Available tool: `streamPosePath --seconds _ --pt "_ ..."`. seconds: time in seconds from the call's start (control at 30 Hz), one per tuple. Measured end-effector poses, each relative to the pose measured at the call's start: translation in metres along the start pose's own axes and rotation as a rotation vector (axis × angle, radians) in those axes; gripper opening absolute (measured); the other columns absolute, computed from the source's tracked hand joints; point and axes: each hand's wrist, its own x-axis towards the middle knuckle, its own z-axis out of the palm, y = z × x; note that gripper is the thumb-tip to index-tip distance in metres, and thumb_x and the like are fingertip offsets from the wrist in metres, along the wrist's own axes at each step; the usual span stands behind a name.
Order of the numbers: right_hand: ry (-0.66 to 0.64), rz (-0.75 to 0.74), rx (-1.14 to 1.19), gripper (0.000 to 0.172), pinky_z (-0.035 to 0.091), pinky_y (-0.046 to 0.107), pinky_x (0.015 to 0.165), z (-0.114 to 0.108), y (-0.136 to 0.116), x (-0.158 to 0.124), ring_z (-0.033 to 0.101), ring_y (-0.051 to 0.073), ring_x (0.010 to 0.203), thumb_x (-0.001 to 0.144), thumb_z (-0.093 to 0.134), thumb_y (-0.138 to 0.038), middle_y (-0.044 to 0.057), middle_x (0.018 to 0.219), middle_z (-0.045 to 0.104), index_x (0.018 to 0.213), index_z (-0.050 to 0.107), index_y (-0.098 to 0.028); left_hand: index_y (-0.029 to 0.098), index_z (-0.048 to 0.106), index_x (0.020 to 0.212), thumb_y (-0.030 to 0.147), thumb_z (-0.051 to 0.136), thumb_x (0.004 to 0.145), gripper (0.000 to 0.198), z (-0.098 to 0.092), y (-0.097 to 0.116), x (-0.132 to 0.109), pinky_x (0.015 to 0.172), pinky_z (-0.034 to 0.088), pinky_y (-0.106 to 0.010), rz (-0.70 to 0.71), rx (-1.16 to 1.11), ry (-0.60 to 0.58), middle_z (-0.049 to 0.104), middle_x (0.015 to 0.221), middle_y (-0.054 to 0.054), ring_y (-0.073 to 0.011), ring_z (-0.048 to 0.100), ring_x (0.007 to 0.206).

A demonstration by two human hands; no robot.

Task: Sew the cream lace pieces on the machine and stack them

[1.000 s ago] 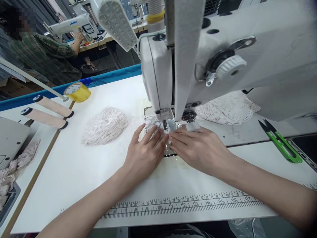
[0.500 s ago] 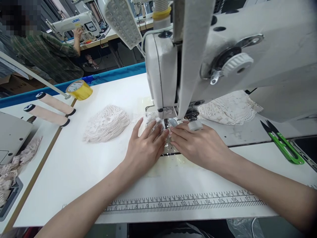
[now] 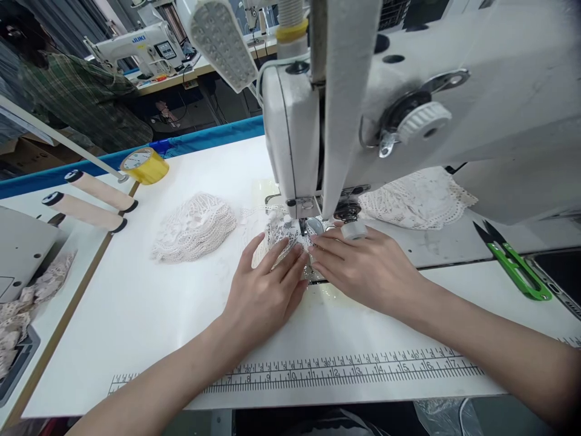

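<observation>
My left hand (image 3: pixel 265 287) lies flat on a small white lace piece (image 3: pixel 282 233) at the needle of the white sewing machine (image 3: pixel 408 109), fingers stretched out and pressing it down. My right hand (image 3: pixel 367 266) lies flat beside it, fingertips on the lace edge just in front of the presser foot (image 3: pixel 305 225). A white thimble-like cap (image 3: pixel 354 230) sits on one right finger. The two hands' fingertips nearly touch.
A heap of lace pieces (image 3: pixel 195 227) lies left of the needle, another lace pile (image 3: pixel 417 197) behind the machine arm. Green thread snips (image 3: pixel 515 263) rest at right. Yellow tape roll (image 3: pixel 143 165) and two thread cones (image 3: pixel 88 200) sit at left. Another person (image 3: pixel 77 97) works behind.
Both hands have slid slightly toward me with the lace piece, which shows more in front of the presser foot. The view shifted a little.
</observation>
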Motion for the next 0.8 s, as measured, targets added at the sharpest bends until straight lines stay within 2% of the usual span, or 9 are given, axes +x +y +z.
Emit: streamPosePath --seconds 0.23,0.4,0.57,0.8 --pt "-0.024 0.005 -0.014 0.025 0.043 0.032 0.074 0.004 0.002 0.000 0.064 0.018 0.080 0.097 0.049 -0.020 0.006 0.091 0.074 0.089 0.072 -0.015 0.016 0.062 0.123 0.026 0.052 0.095 0.031 0.002 -0.002 0.002 0.112 0.029 -0.049 -0.022 -0.026 -0.004 0.069 0.120 -0.005 -0.0229 0.062 0.116" --pt "-0.062 0.029 -0.029 0.025 0.043 0.035 0.077 0.006 0.004 0.002 0.063 0.020 0.076 0.097 0.049 -0.021 0.009 0.090 0.074 0.095 0.072 -0.012 0.018 0.061 0.124 0.029 0.051 0.096 0.031 0.006 -0.007 0.005 0.113 0.027 -0.049 -0.053 -0.047 -0.001 0.068 0.122 -0.006 -0.0225 0.063 0.115" --pt "-0.106 0.051 -0.009 0.026 0.043 0.037 0.081 0.007 0.005 0.002 0.065 0.023 0.087 0.098 0.048 -0.023 0.010 0.096 0.074 0.103 0.071 -0.012 0.018 0.062 0.123 0.030 0.053 0.095 0.032 0.010 -0.010 0.008 0.114 0.026 -0.051 -0.073 -0.074 0.012 0.068 0.121 -0.006 -0.0242 0.063 0.115" --pt "-0.100 0.047 -0.028 0.027 0.043 0.038 0.086 0.003 0.008 0.002 0.065 0.022 0.082 0.098 0.047 -0.023 0.008 0.092 0.074 0.096 0.072 -0.014 0.017 0.061 0.124 0.033 0.049 0.097 0.033 0.013 -0.015 0.011 0.113 0.027 -0.051 -0.100 -0.073 -0.003 0.068 0.122 -0.006 -0.0235 0.061 0.118"
